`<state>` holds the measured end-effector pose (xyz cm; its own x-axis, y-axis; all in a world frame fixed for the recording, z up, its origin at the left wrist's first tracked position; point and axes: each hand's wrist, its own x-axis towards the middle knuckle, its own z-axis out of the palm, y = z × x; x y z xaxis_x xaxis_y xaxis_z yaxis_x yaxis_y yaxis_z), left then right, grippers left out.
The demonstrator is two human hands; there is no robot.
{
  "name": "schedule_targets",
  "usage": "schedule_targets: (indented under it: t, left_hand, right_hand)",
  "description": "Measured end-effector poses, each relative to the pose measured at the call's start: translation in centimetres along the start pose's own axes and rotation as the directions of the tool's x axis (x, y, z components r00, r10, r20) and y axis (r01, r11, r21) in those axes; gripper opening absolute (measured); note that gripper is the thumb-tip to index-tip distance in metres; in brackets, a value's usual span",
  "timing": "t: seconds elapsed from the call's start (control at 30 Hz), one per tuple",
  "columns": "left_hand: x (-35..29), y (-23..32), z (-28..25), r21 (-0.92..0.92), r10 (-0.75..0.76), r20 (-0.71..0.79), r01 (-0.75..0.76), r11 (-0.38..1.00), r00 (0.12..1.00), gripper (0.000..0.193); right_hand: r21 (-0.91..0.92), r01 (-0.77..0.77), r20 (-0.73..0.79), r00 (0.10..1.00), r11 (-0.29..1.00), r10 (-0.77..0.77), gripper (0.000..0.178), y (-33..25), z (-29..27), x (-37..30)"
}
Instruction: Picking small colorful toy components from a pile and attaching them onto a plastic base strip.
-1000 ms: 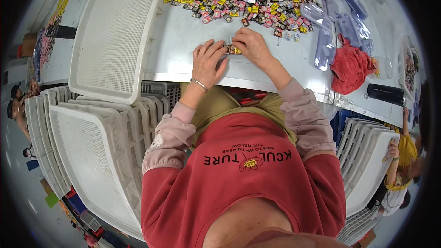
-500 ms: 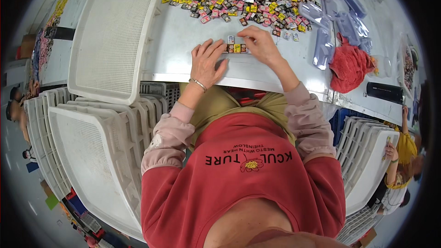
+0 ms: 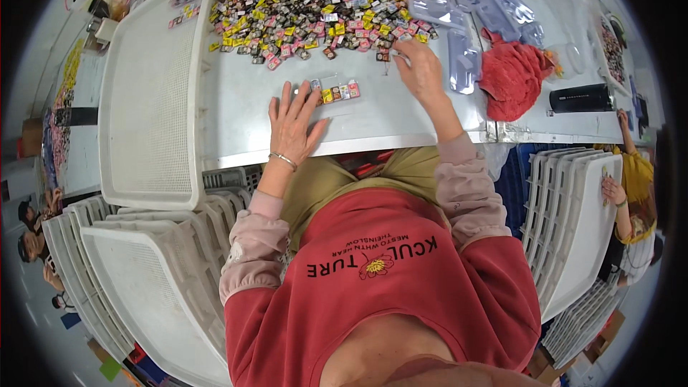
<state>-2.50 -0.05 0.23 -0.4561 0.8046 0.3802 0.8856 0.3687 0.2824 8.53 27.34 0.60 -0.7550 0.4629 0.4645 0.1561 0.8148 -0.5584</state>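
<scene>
A short row of small coloured wrapped pieces [image 3: 338,93], yellow, pink and dark, lies on the metal table in what looks like a clear strip. My left hand [image 3: 292,126] rests flat beside its left end, fingers spread and fingertips at the pieces. Beyond lies a broad heap of similar small wrapped pieces [image 3: 308,11], in yellow, pink, black and white. At the heap's near right edge is my right hand [image 3: 423,75], its thumb and forefinger curled close together. Something small and whitish shows between these fingertips, too small to name.
A white mesh tray [image 3: 150,100] on the left holds a few filled strips [image 3: 185,16]. Clear bluish plastic trays [image 3: 464,61], a red cloth [image 3: 512,77] and a black cylinder [image 3: 582,98] lie to the right. White trays [image 3: 147,279] stand stacked below the table; another person's hand [image 3: 613,190] is at the right.
My right hand has left the row and moved to the heap's right edge. My left hand stays spread beside the row. The view has shifted, and filled strips show in the white tray.
</scene>
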Motion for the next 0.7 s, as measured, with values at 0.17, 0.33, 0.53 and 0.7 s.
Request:
schedule_targets:
  t: [0.17, 0.33, 0.53, 0.7]
  left_hand:
    - [-0.2, -0.4, 0.5, 0.002, -0.015, 0.143, 0.015, 1.000, 0.990, 0.056]
    - [-0.1, -0.2, 0.7, -0.008, -0.022, 0.150, 0.023, 1.000, 0.988, 0.056]
    - [-0.2, -0.2, 0.7, -0.010, -0.028, 0.134, 0.030, 1.000, 0.991, 0.055]
    - [-0.2, -0.5, 0.4, -0.024, -0.039, 0.120, 0.042, 0.999, 0.992, 0.054]
  right_hand:
    - [0.016, -0.142, -0.133, 0.981, 0.990, 0.143, 0.016, 3.4, -1.6, 1.3]
    - [-0.218, -0.011, 0.099, 0.994, 0.976, 0.034, 0.016, 3.9, 0.0, 4.8]
    - [-0.305, 0.099, -0.024, 0.993, 0.947, -0.112, 0.015, 3.1, -0.5, 5.2]
    - [-0.166, 0.034, 0.340, 0.940, 0.986, 0.025, 0.017, 0.0, 0.7, 2.7]
